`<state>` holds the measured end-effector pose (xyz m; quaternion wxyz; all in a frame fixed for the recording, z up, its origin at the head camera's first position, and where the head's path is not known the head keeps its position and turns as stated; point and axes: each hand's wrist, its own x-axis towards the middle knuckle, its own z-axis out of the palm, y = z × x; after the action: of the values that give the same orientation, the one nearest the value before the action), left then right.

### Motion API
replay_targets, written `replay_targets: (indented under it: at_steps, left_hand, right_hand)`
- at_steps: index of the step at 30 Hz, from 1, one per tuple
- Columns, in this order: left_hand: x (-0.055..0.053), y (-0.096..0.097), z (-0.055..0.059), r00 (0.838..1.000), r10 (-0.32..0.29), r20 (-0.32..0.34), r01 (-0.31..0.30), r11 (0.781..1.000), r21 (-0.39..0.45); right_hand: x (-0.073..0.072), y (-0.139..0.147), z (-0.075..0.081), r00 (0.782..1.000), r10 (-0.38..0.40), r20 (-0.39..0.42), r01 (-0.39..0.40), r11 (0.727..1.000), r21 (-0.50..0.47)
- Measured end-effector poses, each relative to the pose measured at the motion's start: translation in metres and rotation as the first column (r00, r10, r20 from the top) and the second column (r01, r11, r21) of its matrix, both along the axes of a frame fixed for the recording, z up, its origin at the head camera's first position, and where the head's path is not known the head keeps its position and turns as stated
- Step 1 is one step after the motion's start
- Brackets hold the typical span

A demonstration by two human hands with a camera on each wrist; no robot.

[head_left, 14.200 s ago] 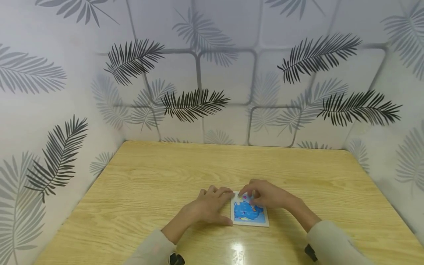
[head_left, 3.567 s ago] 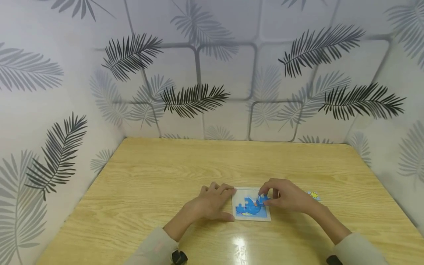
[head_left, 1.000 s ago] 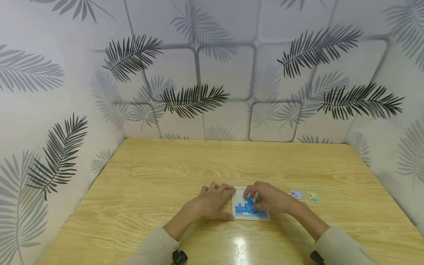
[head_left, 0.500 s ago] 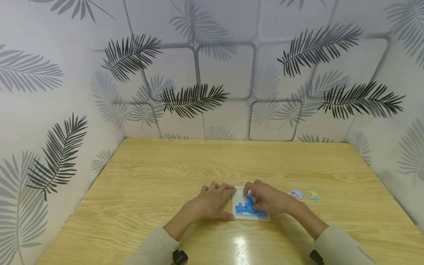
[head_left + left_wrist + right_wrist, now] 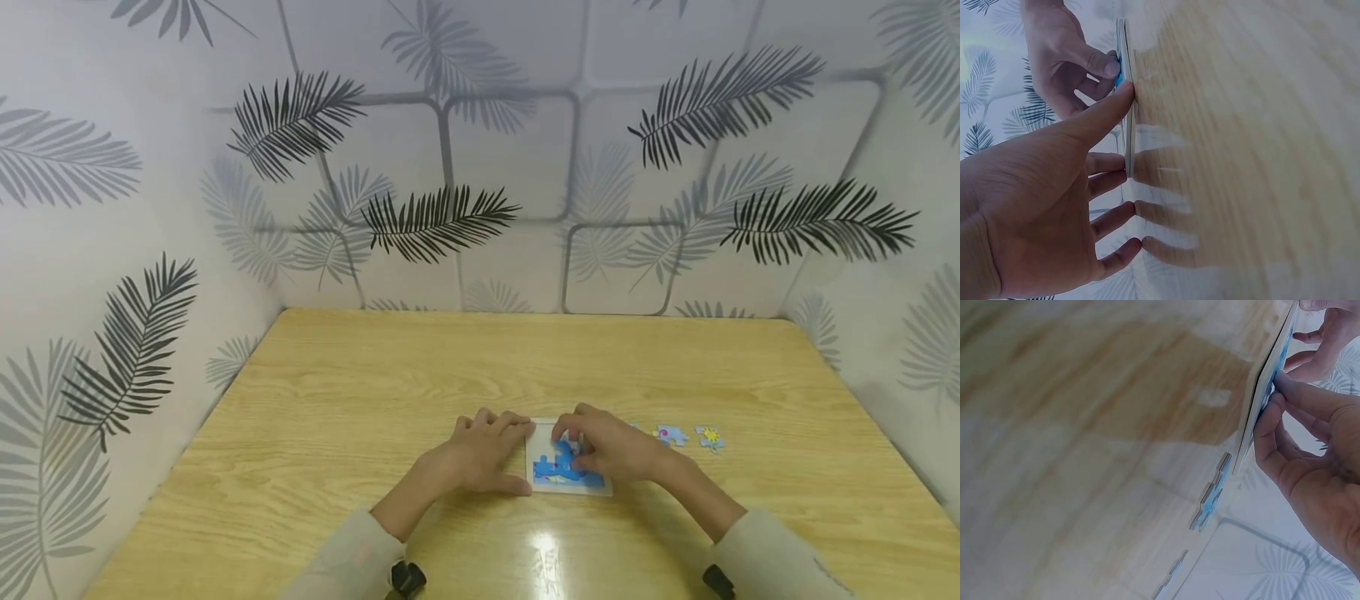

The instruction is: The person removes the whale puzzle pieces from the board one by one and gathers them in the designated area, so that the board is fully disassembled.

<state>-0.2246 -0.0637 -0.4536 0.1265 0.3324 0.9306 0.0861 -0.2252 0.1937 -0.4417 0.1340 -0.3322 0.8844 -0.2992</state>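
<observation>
A small square jigsaw board (image 5: 542,440) with a white rim lies on the table. Blue pieces fill its lower part, while bare white shows at its upper left. My left hand (image 5: 483,454) rests at the board's left edge, index finger by the far corner and thumb (image 5: 1107,109) by the near one, the other fingers spread. With thumb and index finger bent close together, my right hand (image 5: 618,447) pinches a blue puzzle piece (image 5: 567,457) at the board; its fingers partly hide that piece and the board's upper right.
Right of the board lie a pale blue puzzle piece with a pink swirl (image 5: 671,434) and one with a yellow sun (image 5: 708,437). Another piece peeks out behind my right hand. The wooden table (image 5: 375,375) meets leaf-patterned walls (image 5: 510,267).
Earlier the board was nearly full; pieces now lie on the table to its right. My right hand went from the board's right side back over its middle. The left hand stays put.
</observation>
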Motion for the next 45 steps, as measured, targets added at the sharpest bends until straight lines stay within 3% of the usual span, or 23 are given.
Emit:
replay_targets:
  at_steps: [10, 22, 33, 45]
  left_hand:
    - [0.002, 0.002, 0.006, 1.000, 0.009, 0.022, -0.009, 1.000, -0.013]
    - [0.003, 0.001, 0.010, 1.000, 0.023, 0.014, -0.023, 1.000, -0.018]
    - [0.004, 0.000, 0.007, 1.000, 0.013, 0.023, -0.014, 1.000, 0.004]
    - [0.004, 0.000, 0.008, 1.000, 0.022, 0.012, -0.022, 1.000, -0.011]
  right_hand:
    - [-0.001, 0.008, -0.002, 0.999, -0.003, -0.034, 0.002, 0.999, -0.042]
    - [0.001, 0.052, 0.002, 0.993, 0.001, -0.117, -0.017, 0.991, -0.133]
    - [0.006, 0.099, -0.001, 0.974, -0.053, -0.219, 0.029, 0.993, -0.111]
    - [0.014, 0.133, -0.008, 0.961, -0.073, -0.266, 0.045, 0.993, -0.109]
